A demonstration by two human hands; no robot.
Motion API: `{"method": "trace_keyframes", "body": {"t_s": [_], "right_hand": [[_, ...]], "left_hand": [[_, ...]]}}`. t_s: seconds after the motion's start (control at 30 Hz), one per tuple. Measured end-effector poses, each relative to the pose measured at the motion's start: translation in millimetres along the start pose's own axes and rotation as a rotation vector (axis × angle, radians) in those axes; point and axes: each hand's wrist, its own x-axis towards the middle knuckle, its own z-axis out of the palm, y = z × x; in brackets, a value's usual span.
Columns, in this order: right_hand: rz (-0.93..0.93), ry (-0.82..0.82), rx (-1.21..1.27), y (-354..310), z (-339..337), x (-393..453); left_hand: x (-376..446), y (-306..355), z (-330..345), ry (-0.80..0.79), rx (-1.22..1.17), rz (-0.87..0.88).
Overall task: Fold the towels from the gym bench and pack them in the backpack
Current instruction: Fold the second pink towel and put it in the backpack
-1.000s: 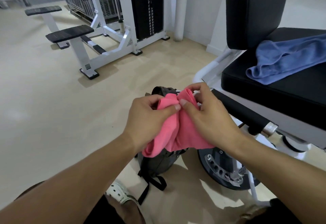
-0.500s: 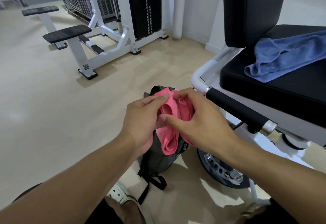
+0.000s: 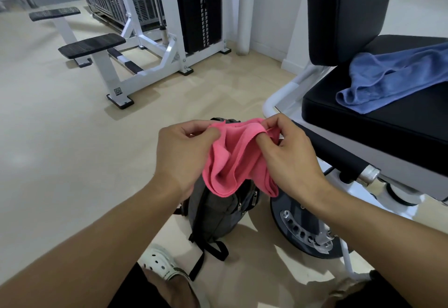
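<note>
Towel (image 3: 236, 159) pink, bunched, drooping | both hands pinch its top edge

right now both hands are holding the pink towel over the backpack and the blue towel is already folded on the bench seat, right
Not quite. The blue towel is not folded: the head view shows it lying crumpled and loose on the bench seat. The rest holds: the left hand and right hand both grip the pink towel above the backpack.
</note>
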Motion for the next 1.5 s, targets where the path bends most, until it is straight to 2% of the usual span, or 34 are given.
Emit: {"method": "trace_keyframes", "body": {"t_s": [0.2,0.33,0.7,0.83,1.07,1.33,1.5], "right_hand": [[-0.039,-0.138,0.048,-4.0,8.8,-9.3],[0.007,-0.172,0.174,-5.1,4.5,-6.6],[0.060,-0.121,0.288,-3.4,8.0,-6.7],[0.042,-0.092,0.250,-1.5,7.0,-4.0],[-0.028,-0.119,0.094,-0.9,7.9,-8.9],[-0.093,-0.221,-0.028,-4.6,7.7,-15.1],[-0.107,-0.217,-0.023,-5.6,5.1,-13.4]], "left_hand": [[-16.8,-8.4,10.6,-0.134,0.071,0.054],[-17.6,-3.7,10.6,-0.186,0.004,0.030],[-16.0,-5.2,11.6,-0.099,-0.043,-0.071],[-10.2,-5.0,8.9,0.035,-0.010,0.016],[-20.6,-8.7,15.0,-0.077,0.029,0.074],[-13.7,-13.2,11.0,-0.080,0.077,0.038],[-6.9,-15.7,8.3,-0.079,0.015,0.009]]}}
